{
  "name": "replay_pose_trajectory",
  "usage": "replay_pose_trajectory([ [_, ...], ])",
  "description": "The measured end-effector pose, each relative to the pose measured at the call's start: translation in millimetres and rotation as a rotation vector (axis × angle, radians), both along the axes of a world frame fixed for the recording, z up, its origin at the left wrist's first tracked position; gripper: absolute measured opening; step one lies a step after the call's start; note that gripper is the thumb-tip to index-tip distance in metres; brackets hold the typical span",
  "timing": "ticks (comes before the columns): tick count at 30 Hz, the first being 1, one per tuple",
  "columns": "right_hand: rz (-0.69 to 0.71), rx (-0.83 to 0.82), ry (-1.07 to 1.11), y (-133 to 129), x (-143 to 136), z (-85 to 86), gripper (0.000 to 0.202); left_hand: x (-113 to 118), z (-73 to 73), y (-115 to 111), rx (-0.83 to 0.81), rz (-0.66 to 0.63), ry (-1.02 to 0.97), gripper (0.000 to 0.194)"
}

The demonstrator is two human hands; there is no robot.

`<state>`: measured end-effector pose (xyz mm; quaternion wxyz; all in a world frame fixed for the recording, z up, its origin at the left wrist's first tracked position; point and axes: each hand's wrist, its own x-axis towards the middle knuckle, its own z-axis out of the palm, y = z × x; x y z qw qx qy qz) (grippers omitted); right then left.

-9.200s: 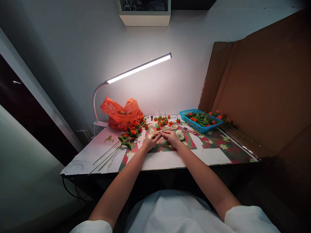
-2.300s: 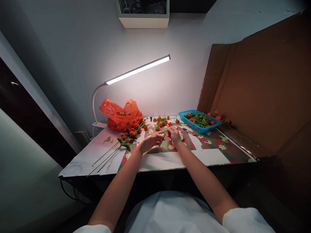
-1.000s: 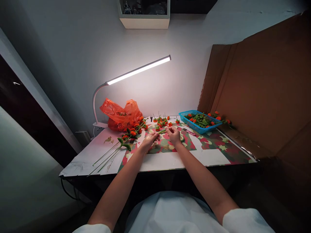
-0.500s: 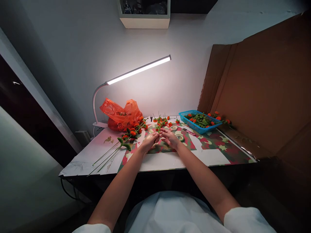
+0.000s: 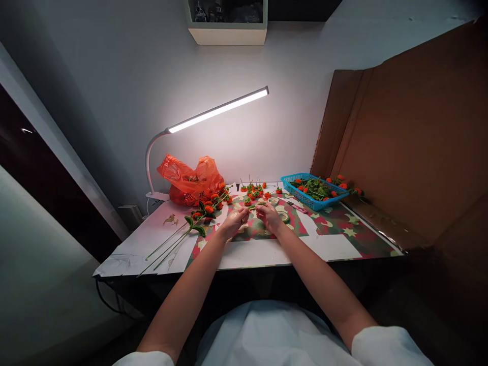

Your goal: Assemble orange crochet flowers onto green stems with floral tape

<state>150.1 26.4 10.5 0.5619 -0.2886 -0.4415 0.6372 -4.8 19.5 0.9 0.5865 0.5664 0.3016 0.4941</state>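
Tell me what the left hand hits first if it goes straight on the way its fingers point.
Beyond the slim green piece in its own grip, the left hand would probably meet the right hand, though depth is unclear.

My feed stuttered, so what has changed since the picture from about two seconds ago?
The left hand, loosely open then, has closed on the thin green strip. The strip, which slanted down in the picture from the right hand, now lies roughly sideways between both hands. Unchanged: the crumpled orange plastic bag, the blue plastic mesh basket and the lit bar-shaped lamp.
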Motion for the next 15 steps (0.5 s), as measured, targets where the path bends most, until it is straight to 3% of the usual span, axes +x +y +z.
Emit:
replay_pose_trajectory([
  [7, -0.202, 0.293, -0.198, -7, -4, 2.0, 0.021, -1, -0.3, 3, -0.065, 0.129, -0.140, 0.046],
  [15, -0.328, 0.538, -0.474, -17, -9, 0.0, 0.017, 1, -1.2, 3, -0.112, 0.210, -0.176, 0.047],
])
